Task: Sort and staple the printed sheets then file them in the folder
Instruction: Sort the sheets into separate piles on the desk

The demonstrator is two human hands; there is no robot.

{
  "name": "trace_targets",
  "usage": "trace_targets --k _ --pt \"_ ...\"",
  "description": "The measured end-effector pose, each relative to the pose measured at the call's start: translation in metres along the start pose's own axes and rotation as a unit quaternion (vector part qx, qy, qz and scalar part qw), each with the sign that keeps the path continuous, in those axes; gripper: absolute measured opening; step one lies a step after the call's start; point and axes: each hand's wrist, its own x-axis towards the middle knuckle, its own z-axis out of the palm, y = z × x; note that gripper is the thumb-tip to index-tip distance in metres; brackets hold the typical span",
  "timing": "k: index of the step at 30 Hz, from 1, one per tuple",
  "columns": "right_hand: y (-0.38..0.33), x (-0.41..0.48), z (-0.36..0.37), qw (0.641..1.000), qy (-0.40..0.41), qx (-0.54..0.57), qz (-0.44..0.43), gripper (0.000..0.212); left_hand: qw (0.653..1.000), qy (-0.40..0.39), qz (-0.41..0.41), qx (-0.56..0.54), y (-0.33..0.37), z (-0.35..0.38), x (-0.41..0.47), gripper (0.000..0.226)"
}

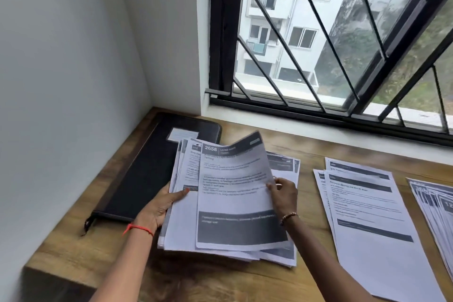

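Note:
A thick stack of printed sheets (220, 247) lies in front of me on the wooden desk (245, 277). My left hand (159, 206) grips the stack's left edge, thumb on top. My right hand (284, 191) pinches the right edge of the top sheet (235, 191), headed 2658, and lifts it off the stack. A black zip folder (137, 179) lies shut at the left, partly under the sheets. Two sorted piles lie to the right: one in the middle right (367, 216), another at the frame's right edge (436, 208). No stapler is in view.
A white wall (61, 81) closes the desk's left side. A barred window (331, 44) with a sill runs along the back. The desk's front edge drops off at the lower left (61, 274).

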Motion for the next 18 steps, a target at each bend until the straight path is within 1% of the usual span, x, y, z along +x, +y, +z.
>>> trace_targets --k 2,5,8,10,14,18 --pt "0.009 0.008 -0.010 0.999 0.028 -0.014 0.041 0.018 1.000 0.005 -0.001 0.012 0.005 -0.002 0.001 0.065" --pt "0.024 0.018 -0.032 0.991 0.051 -0.052 0.112 0.022 0.999 0.016 -0.004 0.035 0.008 -0.008 0.005 0.047" --pt "0.035 0.019 -0.051 0.979 0.035 -0.111 0.168 0.031 0.998 0.024 -0.007 0.056 0.009 -0.015 0.009 0.047" --pt "0.041 0.017 -0.056 0.972 0.025 -0.141 0.187 0.035 0.997 0.027 -0.002 0.070 0.008 -0.018 0.011 0.049" --pt "0.038 0.011 -0.053 0.973 0.011 -0.165 0.163 0.033 0.996 0.026 0.003 0.081 0.006 -0.019 0.008 0.045" --pt "0.032 0.006 -0.048 0.976 0.018 -0.150 0.155 0.033 0.996 0.033 0.009 0.087 0.008 -0.025 0.005 0.042"
